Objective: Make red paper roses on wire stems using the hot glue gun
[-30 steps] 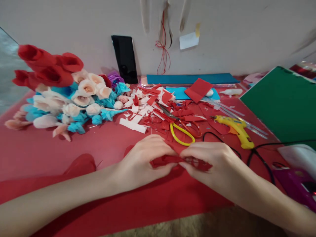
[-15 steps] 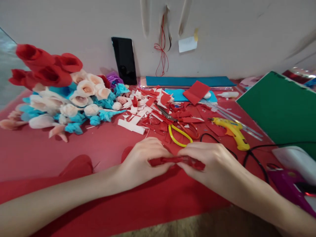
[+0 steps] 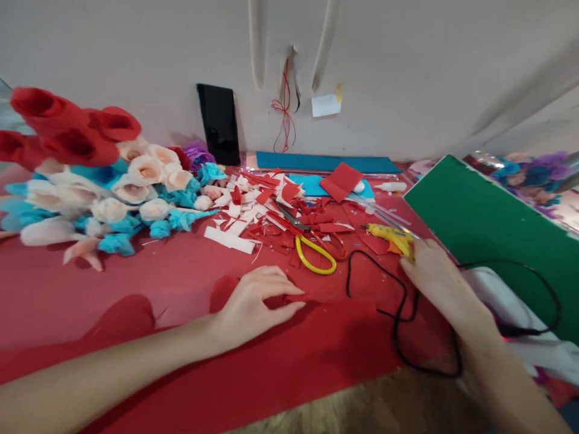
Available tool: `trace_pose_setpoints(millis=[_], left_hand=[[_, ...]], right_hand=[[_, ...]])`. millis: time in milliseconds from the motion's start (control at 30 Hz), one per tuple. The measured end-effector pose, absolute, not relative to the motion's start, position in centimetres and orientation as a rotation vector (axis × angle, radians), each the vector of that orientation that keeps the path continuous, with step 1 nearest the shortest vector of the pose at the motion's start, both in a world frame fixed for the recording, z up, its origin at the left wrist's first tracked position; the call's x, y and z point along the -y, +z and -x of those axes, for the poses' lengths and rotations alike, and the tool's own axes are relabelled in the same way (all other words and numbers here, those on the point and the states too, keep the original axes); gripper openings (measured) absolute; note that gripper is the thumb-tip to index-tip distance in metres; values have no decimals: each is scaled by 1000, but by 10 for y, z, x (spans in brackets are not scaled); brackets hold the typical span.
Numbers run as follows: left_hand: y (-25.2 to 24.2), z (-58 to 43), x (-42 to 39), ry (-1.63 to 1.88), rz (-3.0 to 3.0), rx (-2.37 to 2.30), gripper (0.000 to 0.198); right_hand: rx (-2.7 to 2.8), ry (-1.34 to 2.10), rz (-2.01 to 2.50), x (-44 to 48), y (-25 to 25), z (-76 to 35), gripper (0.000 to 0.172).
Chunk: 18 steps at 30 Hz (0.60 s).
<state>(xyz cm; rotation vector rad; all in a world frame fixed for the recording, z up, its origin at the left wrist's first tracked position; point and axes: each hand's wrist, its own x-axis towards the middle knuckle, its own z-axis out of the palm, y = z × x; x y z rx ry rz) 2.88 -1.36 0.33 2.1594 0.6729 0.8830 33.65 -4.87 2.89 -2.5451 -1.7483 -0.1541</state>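
My left hand pinches folded red paper between thumb and fingers, low over the front of the table. To the right, my right hand is closed around the handle of a yellow hot glue gun, whose nozzle points left. A black cord loops below that hand. Scissors with one yellow and one red handle lie between and beyond my hands. A wide red sheet covers the table's front, under my left forearm.
Paper flowers in red, white, blue and peach pile up at the left. Red and white scraps lie behind the scissors. A phone leans on the wall. A green board and a white object stand at the right.
My right hand has let go of the red paper and moved right onto the glue gun. The cord has shifted into loops. My left hand still pinches the paper; the view has turned right.
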Motion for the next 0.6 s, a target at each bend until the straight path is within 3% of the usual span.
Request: trace_pose_setpoints(millis=[300, 600], left_hand=[[8, -30, 16, 876, -2205, -626, 11], [8, -30, 18, 893, -2201, -664, 9]], right_hand=[[1533, 52, 2564, 41, 2, -368, 29], [1252, 225, 2189, 56, 25, -354, 29]])
